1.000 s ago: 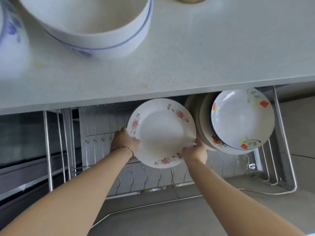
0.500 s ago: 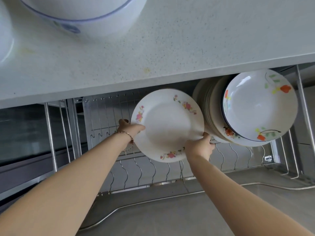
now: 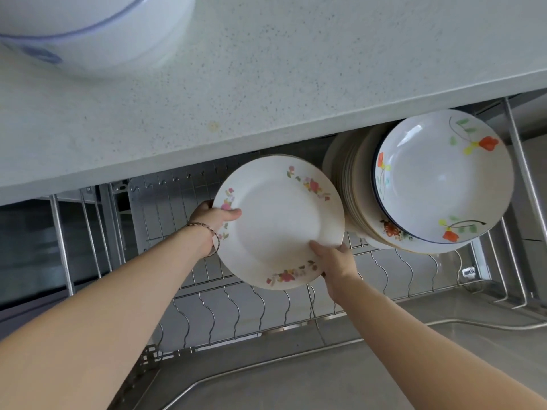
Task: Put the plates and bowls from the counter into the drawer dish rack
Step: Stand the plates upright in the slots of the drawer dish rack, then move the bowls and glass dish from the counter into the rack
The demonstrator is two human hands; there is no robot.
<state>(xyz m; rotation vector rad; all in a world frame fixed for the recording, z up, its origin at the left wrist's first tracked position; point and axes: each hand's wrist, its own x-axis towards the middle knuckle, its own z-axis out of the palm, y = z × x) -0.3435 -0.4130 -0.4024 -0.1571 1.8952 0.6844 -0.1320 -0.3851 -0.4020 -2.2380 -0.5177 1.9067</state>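
Below the speckled counter [image 3: 296, 84], we hold a flowered plate [image 3: 278, 223] over the drawer rack [image 3: 236, 306], left hand [image 3: 214, 216] and right hand [image 3: 334, 258] each curled round its rim; next, we judge, it needs lowering into a free slot beside the racked plates [image 3: 444, 179].

Speckled pale countertop [image 3: 325, 69] in soft, even light.
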